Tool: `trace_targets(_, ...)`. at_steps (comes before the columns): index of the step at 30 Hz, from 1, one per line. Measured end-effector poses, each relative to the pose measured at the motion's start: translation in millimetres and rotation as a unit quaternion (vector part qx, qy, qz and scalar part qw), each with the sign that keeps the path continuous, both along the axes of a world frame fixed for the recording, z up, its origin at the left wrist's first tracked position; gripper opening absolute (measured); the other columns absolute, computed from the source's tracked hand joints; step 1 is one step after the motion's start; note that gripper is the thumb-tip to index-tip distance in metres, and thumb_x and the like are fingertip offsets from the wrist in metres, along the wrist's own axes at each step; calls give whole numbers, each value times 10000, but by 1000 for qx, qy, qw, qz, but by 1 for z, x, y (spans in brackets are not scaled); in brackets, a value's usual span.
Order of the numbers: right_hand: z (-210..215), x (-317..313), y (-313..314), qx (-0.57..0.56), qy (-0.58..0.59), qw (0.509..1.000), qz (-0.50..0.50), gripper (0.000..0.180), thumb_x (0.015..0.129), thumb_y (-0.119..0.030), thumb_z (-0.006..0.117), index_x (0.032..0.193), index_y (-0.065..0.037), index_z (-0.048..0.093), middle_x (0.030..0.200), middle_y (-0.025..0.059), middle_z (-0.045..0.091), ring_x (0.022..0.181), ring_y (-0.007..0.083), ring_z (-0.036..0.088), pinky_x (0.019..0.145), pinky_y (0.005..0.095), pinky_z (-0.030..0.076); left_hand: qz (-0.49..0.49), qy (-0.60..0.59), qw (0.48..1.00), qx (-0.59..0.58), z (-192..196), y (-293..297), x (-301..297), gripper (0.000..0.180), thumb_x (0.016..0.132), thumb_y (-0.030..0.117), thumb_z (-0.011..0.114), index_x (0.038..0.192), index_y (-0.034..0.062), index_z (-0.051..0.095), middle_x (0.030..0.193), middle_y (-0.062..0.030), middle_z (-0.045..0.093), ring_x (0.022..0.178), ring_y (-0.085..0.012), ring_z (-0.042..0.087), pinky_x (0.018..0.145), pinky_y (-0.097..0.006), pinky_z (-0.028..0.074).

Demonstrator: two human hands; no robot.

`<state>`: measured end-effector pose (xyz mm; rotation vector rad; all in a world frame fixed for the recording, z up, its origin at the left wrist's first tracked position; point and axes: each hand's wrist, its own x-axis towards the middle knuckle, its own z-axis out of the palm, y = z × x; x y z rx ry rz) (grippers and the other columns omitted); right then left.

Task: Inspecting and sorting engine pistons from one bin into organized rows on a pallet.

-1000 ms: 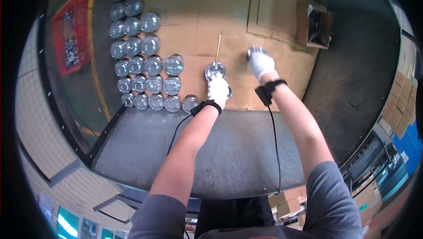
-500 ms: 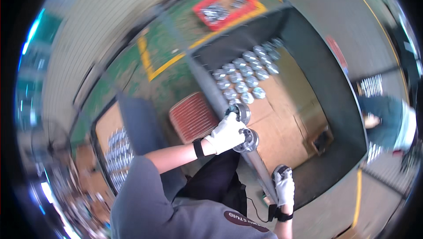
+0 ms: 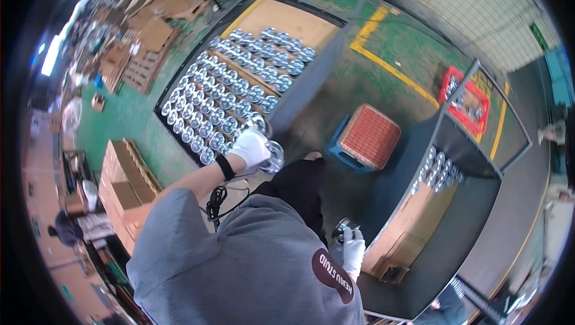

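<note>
My left hand [image 3: 251, 147], gloved white, has its fingers closed around shiny round metal parts [image 3: 272, 156], holding them just above the near edge of the left bench [image 3: 281, 22]. That bench carries dense rows of the same shiny parts [image 3: 230, 94] on cardboard. My right hand [image 3: 352, 252], also gloved, hangs low by my side with its fingers wrapped around another round metal part [image 3: 342, 227], close to the right bench [image 3: 431, 247], where a smaller cluster of parts [image 3: 440, 166] sits. A blue stool with an orange seat [image 3: 366, 138] stands on the green floor [image 3: 389, 85] between the benches.
</note>
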<state>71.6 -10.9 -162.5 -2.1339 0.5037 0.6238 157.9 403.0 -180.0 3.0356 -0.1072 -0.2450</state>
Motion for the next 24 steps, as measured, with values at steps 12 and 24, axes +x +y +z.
trace_targets(12, 10, 175, 92, -130, 26, 969, 210, 433, 945, -389, 557, 1154, -19, 643, 872, 196, 716, 636, 270, 706, 582, 368, 563, 211, 42, 977, -9, 35, 225, 26, 281, 720, 284, 607, 747, 25, 713, 817, -199, 685, 736, -376, 652, 763, -430, 519)
trace_targets(24, 36, 321, 211, -210, 84, 941, 251, 402, 920, -399, 586, 1122, -56, 645, 932, 227, 702, 829, 402, 691, 744, 486, 545, 257, 47, 961, -92, -50, 381, 243, 277, 738, 265, 589, 748, 18, 715, 818, -208, 689, 824, -378, 650, 883, -423, 478)
